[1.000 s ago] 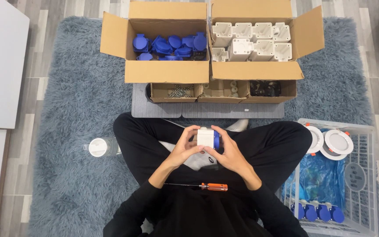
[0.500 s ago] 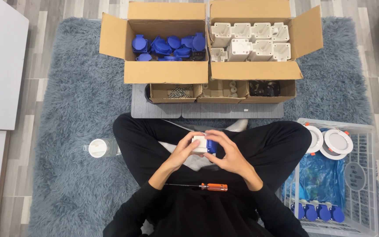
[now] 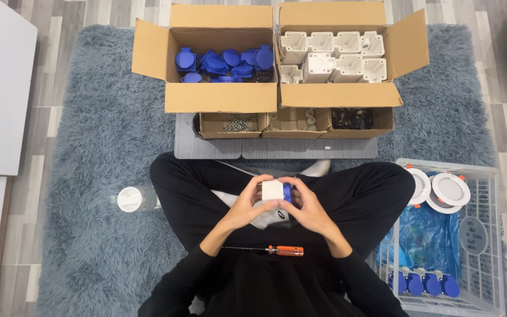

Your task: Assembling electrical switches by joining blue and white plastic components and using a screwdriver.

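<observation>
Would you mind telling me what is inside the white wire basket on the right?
The white wire basket holds round white light fittings at its far end, a blue plastic bag mid-basket, and a row of blue caps nearest. The bag covers whatever lies beneath it.

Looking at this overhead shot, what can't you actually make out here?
- White and blue part: head view, mostly covered by the left hand and right hand.
- Small tray contents: too small to tell.
- Blue bag in the white basket: contents unclear.
</observation>
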